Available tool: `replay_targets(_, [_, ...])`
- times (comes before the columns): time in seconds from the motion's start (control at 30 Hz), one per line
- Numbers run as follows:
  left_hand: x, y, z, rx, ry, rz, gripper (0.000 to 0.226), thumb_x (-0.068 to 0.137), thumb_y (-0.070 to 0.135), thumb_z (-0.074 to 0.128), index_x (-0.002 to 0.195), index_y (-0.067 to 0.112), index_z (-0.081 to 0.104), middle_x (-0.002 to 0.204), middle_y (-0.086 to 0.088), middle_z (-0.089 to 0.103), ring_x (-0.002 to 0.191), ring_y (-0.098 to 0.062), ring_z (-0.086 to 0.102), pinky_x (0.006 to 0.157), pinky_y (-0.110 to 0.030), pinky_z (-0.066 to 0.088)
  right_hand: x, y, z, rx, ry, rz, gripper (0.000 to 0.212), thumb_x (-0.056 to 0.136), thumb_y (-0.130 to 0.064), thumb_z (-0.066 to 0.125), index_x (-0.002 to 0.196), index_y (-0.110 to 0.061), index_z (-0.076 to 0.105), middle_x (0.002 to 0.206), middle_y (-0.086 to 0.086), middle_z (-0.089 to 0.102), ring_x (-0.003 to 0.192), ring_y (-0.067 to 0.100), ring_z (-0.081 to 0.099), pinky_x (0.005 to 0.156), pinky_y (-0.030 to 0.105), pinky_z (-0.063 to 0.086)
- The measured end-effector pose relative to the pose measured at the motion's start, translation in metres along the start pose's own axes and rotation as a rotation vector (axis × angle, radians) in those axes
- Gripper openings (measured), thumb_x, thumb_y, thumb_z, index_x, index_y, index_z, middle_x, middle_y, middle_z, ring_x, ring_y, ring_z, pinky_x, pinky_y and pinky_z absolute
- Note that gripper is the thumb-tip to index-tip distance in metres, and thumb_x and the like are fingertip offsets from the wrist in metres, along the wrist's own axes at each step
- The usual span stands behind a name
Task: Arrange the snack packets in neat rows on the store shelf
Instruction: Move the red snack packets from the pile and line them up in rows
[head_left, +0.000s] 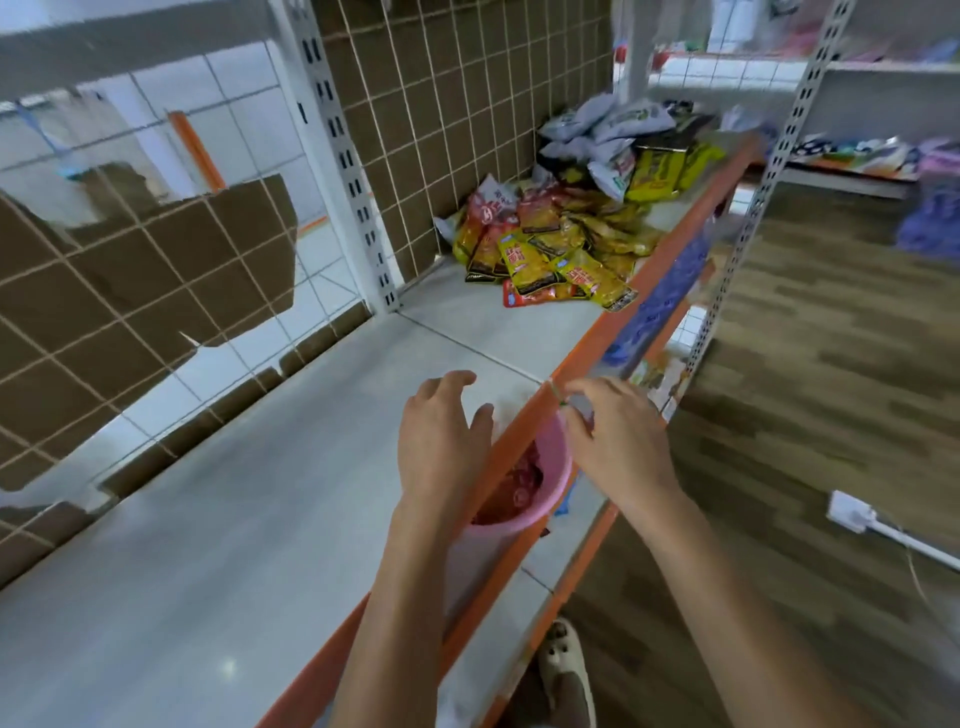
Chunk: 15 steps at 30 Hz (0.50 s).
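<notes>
Snack packets (561, 249) lie heaped at the far right of the grey shelf (234, 545). The left hand (441, 447) hovers with loose fingers near the shelf's orange edge (597, 343). The right hand (618, 447) curls there, but I cannot tell if it grips anything. A wood-look floor (810, 374) lies to the right.

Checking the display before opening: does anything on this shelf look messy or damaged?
The snack packets lie in a jumbled heap at the far end of the shelf, one yellow packet overhanging the orange front edge. The brown cardboard behind the wire grid is torn, with ragged gaps.
</notes>
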<state>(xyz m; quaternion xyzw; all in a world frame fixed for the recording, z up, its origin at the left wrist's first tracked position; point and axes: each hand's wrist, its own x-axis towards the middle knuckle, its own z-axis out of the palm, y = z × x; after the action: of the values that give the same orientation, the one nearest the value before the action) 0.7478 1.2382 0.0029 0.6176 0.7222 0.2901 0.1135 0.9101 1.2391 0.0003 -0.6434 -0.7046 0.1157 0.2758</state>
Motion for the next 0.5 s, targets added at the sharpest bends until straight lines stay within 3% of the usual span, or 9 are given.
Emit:
replay_targets(0.23, [0.1, 0.025, 0.037, -0.022, -0.112, -0.061, 0.048, 0.091, 0.035, 0.06, 0.135, 0.022, 0.047, 0.134, -0.008, 0.05, 0.117, -0.028, 0.053, 0.093, -0.036, 0.043, 0.109, 0.029, 0.007, 0.001, -0.098, 0.024, 0.031, 0.092, -0.019, 0.051, 0.121, -0.014, 0.057, 0.119, 0.004, 0.057, 0.11, 0.025, 0.052, 0.093, 0.034, 0.04])
replay_targets(0.5, [0.185, 0.04, 0.065, 0.024, -0.094, -0.029, 0.047, 0.092, 0.036, 0.058, 0.134, 0.019, 0.048, 0.133, -0.008, 0.051, 0.121, -0.027, 0.048, 0.092, -0.032, 0.04, 0.207, 0.053, 0.021, -0.004, -0.104, 0.028, 0.033, 0.093, -0.023, 0.053, 0.124, -0.014, 0.056, 0.122, 0.006, 0.058, 0.116, 0.027, 0.049, 0.093, 0.035, 0.039])
